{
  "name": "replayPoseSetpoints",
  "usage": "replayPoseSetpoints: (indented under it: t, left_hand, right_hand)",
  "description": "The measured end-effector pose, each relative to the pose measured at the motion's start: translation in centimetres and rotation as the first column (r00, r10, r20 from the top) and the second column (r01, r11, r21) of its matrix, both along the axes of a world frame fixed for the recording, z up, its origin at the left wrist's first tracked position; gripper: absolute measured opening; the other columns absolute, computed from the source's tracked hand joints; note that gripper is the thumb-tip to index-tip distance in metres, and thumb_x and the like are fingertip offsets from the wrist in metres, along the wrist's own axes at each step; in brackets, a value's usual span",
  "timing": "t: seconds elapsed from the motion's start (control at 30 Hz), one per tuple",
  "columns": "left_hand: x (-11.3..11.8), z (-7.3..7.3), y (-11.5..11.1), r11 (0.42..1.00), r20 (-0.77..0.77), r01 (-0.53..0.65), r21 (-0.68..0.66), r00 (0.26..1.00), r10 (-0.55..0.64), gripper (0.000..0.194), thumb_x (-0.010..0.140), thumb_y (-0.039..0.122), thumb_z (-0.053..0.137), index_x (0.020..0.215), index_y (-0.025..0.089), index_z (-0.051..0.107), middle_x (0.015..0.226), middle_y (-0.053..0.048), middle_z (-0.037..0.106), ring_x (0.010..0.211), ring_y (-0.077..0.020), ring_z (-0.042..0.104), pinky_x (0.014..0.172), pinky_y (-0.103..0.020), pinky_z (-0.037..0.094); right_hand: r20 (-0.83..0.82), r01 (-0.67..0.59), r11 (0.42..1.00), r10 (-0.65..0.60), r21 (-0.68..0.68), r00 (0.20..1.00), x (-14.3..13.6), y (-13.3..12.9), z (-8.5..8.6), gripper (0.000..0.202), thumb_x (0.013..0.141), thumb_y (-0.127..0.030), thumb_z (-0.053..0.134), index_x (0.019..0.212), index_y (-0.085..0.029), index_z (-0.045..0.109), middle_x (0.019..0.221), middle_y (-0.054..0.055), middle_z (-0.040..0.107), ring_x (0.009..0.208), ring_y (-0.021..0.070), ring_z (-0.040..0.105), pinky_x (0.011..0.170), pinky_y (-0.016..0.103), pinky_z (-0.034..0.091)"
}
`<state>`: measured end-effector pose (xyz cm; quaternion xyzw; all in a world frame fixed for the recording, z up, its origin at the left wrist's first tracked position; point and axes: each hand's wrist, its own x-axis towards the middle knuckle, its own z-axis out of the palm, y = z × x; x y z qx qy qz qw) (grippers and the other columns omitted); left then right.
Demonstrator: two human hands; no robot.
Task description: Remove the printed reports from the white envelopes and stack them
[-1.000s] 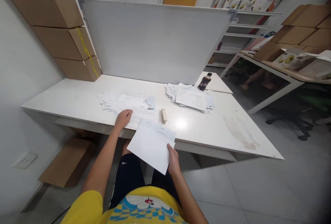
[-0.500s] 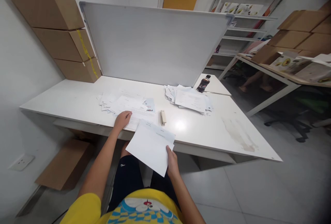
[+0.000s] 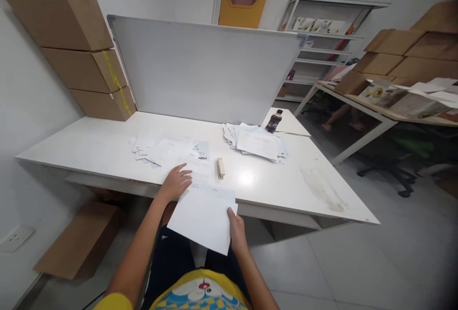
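My right hand point(image 3: 237, 230) grips the right edge of a few white paper sheets point(image 3: 203, 217), thumb on top, and they hang over the desk's front edge. My left hand point(image 3: 176, 183) has its fingers spread above the desk, close to the sheets' upper left corner. Beneath and beyond its fingers lies a loose spread of printed papers point(image 3: 168, 150), partly hidden by the hand. A cream stapler point(image 3: 221, 168) stands just right of those papers. Further right is a messy stack of papers point(image 3: 255, 141).
A dark drink bottle point(image 3: 274, 121) stands behind the stack. The whiteboard point(image 3: 207, 71) rises along the desk's back, beside piled cardboard boxes point(image 3: 96, 74). Another cardboard box point(image 3: 80, 241) is on the floor at left. At right, a second table point(image 3: 358, 105) carries more boxes.
My left hand has come nearer the held sheets, and its fingers have gone from drawn together to spread. My right hand keeps its hold on the sheets. The view has shifted slightly.
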<state>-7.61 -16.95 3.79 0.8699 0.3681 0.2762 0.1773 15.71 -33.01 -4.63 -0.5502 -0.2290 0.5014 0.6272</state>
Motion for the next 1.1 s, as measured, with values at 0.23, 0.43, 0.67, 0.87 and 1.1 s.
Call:
replayPoseSetpoints:
  t: [0.23,0.43,0.67,0.87,1.1]
  left_hand:
    - [2.5,0.2,-5.0,0.949,0.363,0.119,-0.292,0.932,-0.005,0.063,0.087,0.048,0.053,0.145,0.034,0.032,0.153,-0.004,0.031,0.14,-0.0269,0.028,0.113,-0.046,0.029]
    - [5.7,0.7,-3.8,0.874,0.518,0.198,-0.443,0.852,0.07,0.074,0.079,0.06,0.058,0.14,0.025,0.036,0.145,-0.011,0.042,0.131,-0.0297,0.043,0.106,-0.041,0.039]
    - [7.7,0.1,-3.2,0.906,0.478,0.033,-0.422,0.858,0.191,0.049,0.08,0.046,0.061,0.121,0.024,0.046,0.119,-0.008,0.058,0.116,-0.023,0.053,0.1,-0.037,0.042]
    - [8.6,-2.0,-2.8,0.868,0.541,0.11,-0.484,0.817,0.199,0.061,0.08,0.041,0.061,0.133,0.021,0.038,0.141,-0.013,0.043,0.132,-0.0252,0.039,0.107,-0.037,0.033]
    - [6.9,-3.1,-7.4,0.741,0.57,0.137,-0.657,0.734,0.37,0.033,0.08,0.046,0.059,0.095,0.016,0.06,0.088,-0.004,0.066,0.084,-0.0184,0.061,0.077,-0.029,0.047]
  right_hand:
    - [0.638,-0.326,0.882,0.037,0.341,0.769,4.7,0.9,7.4,0.03,0.074,-0.046,0.067,0.053,-0.024,0.064,0.062,0.004,0.063,0.066,0.0226,0.058,0.07,0.038,0.047]
    - [0.815,-0.486,0.713,-0.208,0.504,0.54,6.9,2.6,9.8,0.036,0.075,-0.053,0.064,0.052,-0.026,0.056,0.053,0.002,0.053,0.058,0.0184,0.051,0.064,0.037,0.044]
    - [0.755,-0.191,0.852,-0.3,0.487,0.583,9.2,4.2,6.9,0.024,0.078,-0.047,0.062,0.079,-0.024,0.065,0.082,0.008,0.066,0.081,0.024,0.059,0.075,0.039,0.047]
    - [0.573,-0.149,0.974,0.024,0.173,0.82,10.5,4.6,3.9,0.044,0.073,-0.057,0.06,0.092,-0.018,0.065,0.093,0.01,0.069,0.09,0.0263,0.06,0.081,0.041,0.048]
    - [0.342,-0.208,0.978,0.197,-0.007,0.919,10.7,-2.2,4.8,0.04,0.075,-0.05,0.064,0.099,-0.018,0.063,0.061,-0.002,0.058,0.051,0.0144,0.05,0.051,0.028,0.043]
